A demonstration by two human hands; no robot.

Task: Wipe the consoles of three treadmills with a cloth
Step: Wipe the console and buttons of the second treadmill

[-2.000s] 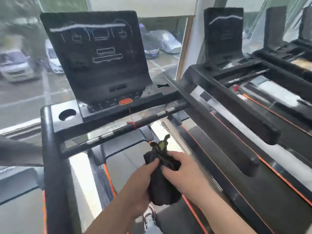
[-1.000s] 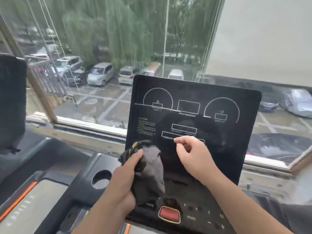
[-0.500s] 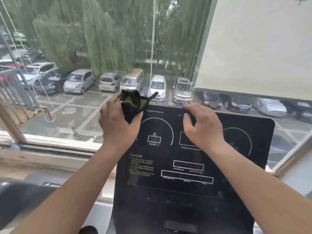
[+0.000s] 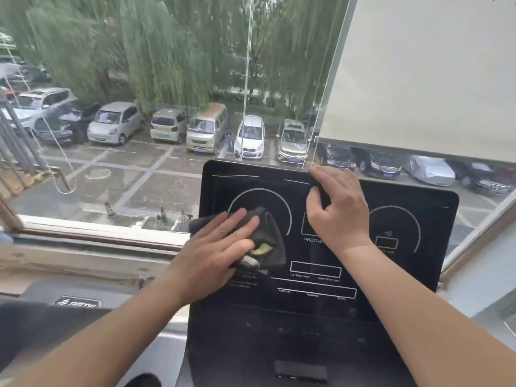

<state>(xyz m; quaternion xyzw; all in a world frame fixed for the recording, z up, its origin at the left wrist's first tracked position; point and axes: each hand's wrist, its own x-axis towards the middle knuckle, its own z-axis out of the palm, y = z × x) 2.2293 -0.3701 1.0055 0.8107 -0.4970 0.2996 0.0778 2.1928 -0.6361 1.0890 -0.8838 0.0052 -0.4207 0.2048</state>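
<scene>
A black treadmill console (image 4: pixel 321 325) with white dial outlines stands upright before me. My left hand (image 4: pixel 215 247) presses a dark grey cloth (image 4: pixel 269 233) flat against the console's left dial, fingers straight on top of the cloth. A yellow-green patch of the cloth shows under my thumb. My right hand (image 4: pixel 337 210) holds the console's top edge near the middle, fingers curled over the rim and thumb on the screen face.
A large window (image 4: pixel 167 107) with a wooden sill (image 4: pixel 92 230) stands just behind the console, over a car park. A beige roller blind (image 4: pixel 424 74) hangs at the upper right. The treadmill's grey housing (image 4: pixel 78 301) lies at the lower left.
My left hand has come down from the console's top left corner onto the left dial and flattened the cloth there. My right hand has stayed on the top edge.
</scene>
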